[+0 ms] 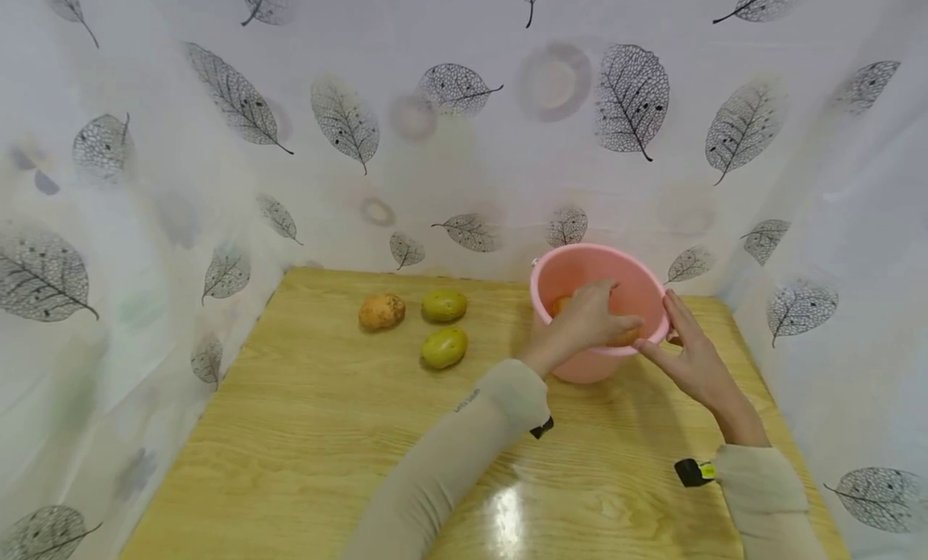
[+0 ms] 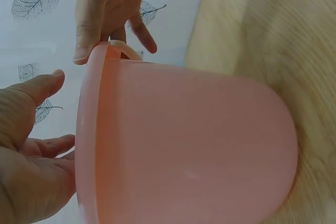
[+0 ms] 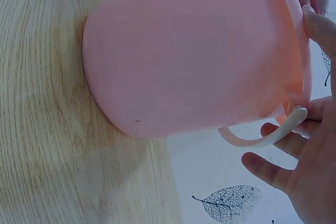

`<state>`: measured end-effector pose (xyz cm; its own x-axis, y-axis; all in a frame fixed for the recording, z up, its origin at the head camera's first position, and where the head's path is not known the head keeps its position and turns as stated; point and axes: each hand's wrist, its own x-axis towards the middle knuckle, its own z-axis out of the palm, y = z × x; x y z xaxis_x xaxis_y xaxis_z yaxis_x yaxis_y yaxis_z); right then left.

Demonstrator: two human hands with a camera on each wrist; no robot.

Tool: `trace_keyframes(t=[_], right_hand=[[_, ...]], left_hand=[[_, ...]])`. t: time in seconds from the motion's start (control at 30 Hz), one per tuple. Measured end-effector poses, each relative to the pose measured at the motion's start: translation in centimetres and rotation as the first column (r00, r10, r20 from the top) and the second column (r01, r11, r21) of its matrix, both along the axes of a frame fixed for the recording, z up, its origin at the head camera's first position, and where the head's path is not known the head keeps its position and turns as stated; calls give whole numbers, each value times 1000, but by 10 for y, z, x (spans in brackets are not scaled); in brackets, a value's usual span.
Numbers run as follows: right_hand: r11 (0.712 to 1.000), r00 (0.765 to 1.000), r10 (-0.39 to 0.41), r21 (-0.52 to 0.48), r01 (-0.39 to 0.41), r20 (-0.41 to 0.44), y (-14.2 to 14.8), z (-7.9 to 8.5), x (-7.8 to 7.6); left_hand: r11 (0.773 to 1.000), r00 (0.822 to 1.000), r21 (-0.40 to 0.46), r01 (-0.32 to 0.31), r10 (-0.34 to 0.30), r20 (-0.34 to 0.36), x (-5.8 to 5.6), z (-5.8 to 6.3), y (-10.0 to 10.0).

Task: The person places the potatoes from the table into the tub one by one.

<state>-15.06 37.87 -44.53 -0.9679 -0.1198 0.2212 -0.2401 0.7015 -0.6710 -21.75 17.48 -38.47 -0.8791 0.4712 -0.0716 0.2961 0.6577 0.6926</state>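
A pink bucket [image 1: 586,368] stands toward the back right of the table. My left hand [image 1: 590,314] reaches over its near rim into the mouth, thumb spread away from the fingers. In the left wrist view, nothing shows between that thumb and the fingers [image 2: 55,145]. Orange-brown rounded things [image 1: 627,334] lie inside, partly hidden by this hand. On the bucket's right side, my right hand [image 1: 696,362] holds the rim, thumb on the near edge and fingers around the outside. A pale handle [image 3: 268,137] hangs beside the right fingers in the right wrist view.
Left of the bucket lie a knobbly brown potato [image 1: 382,311] and two smooth yellow-green ovals, one farther back [image 1: 445,304] and one nearer [image 1: 445,347]. The wooden table [image 1: 290,447] ends at a leaf-printed curtain [image 1: 464,173] behind and on both sides.
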Motion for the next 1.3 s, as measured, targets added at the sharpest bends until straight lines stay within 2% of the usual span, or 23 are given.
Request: trace_keyframes(t=[0.13,0.3,0.53,0.77,0.93,1.13,1.3], right_hand=[[1000,1000,0,-4,0,-2,-1,1,0],[1000,1000,-2,-2,2,-2,-2,0,0],[1000,1000,3,-2,-3,3,-2,1,1],[1000,1000,6,-1,-6,-2,-2,1,1],[1000,1000,11,-7,-11,-7,-2,0,0],[1000,1000,4,-5,-4,-12,-2,0,0],[1000,1000,0,-8,-1,-12,-2,0,1]], left_hand=[[999,1000,40,6,-6,-7,2,-3,-3],[993,998,116,37,-31,-56,1,-7,-10],[963,996,262,61,-41,-79,-1,-7,-25],[943,994,329,46,-10,-109,-1,-2,-41],[931,992,363,31,15,-123,-2,-5,-55],[910,995,415,9,33,-93,-4,-10,-76],[903,994,430,-7,54,-99,-7,-12,-97]])
